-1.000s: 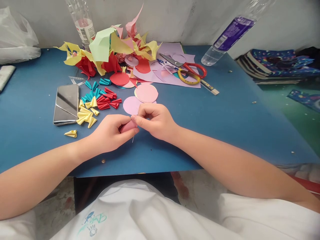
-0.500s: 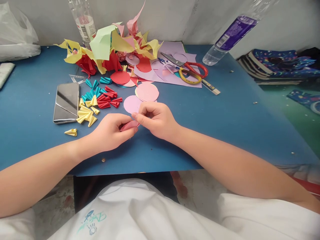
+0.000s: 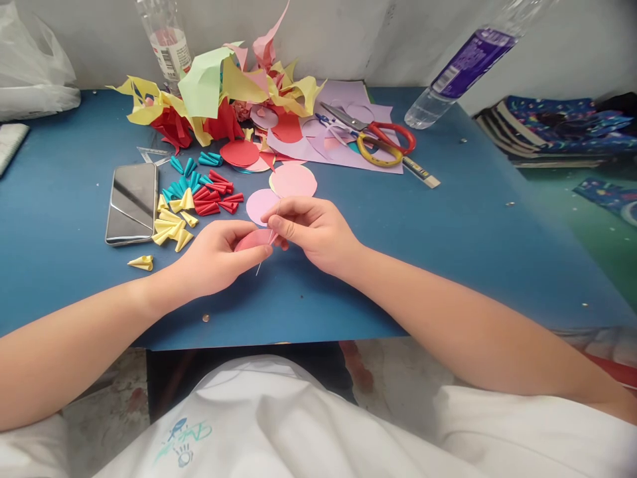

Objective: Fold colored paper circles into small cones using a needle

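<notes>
My left hand [image 3: 212,255] pinches a pink paper piece [image 3: 251,239], curled between thumb and fingers just above the blue table [image 3: 448,226]. My right hand [image 3: 311,229] meets it from the right, fingers closed on a thin needle-like stick [image 3: 265,247] that pokes down past the paper. Right behind my hands lie two pink paper circles [image 3: 292,180]. Small folded paper cones [image 3: 192,199] in teal, red and yellow lie in a cluster to the left of my hands.
A phone [image 3: 132,202] lies flat at the left. A heap of coloured paper scraps [image 3: 219,93] fills the back, with scissors [image 3: 371,133] on purple sheets. Two plastic bottles [image 3: 166,40] [image 3: 460,70] stand at the wall. Books [image 3: 547,126] lie at the right.
Both hands have shifted slightly away from me. The pink piece has turned flatter towards me, and the thin stick now shows again below my fingers.
</notes>
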{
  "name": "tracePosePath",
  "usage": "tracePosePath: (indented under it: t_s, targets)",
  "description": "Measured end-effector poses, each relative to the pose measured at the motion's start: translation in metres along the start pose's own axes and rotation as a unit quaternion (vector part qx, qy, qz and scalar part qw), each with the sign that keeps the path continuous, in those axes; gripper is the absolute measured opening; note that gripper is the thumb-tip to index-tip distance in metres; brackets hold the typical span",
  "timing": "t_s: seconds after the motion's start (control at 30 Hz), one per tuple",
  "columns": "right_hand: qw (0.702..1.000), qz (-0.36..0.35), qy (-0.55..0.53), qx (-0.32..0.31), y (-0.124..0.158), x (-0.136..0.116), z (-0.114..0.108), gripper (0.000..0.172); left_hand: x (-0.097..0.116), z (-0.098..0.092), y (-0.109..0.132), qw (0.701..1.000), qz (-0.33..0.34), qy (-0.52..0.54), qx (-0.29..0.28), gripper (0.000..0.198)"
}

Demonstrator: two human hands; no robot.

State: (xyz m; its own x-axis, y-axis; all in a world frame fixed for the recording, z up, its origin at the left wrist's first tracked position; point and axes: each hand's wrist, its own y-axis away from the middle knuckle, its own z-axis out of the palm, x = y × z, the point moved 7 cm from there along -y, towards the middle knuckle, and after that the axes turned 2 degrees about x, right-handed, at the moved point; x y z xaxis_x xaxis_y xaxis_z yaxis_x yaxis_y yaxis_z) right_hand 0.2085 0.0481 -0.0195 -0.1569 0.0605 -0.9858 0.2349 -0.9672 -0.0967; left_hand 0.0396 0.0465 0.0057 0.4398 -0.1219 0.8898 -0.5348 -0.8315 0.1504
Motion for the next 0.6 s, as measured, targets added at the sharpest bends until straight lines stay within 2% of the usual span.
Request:
tracePosePath:
  t_s: [0.23, 0.43, 0.6]
  targets:
    - [0.999, -0.042, 0.028, 0.015, 0.0031, -0.0083, -0.0038, 0.058, 0.0018, 0.0012, 0.0008, 0.999, 0.013, -0.035, 0.012, 0.048]
    - [0.998, -0.032, 0.045, 0.006, 0.0030, -0.0050, -0.0006, 0.069, 0.0030, -0.0004, 0.0003, 0.998, 0.035, -0.036, 0.023, 0.048]
    - [0.998, -0.053, 0.026, 0.013, 0.0035, -0.0055, 0.0028, 0.071, 0.0004, 0.0006, 0.0005, 0.999, 0.027, -0.020, 0.013, 0.048]
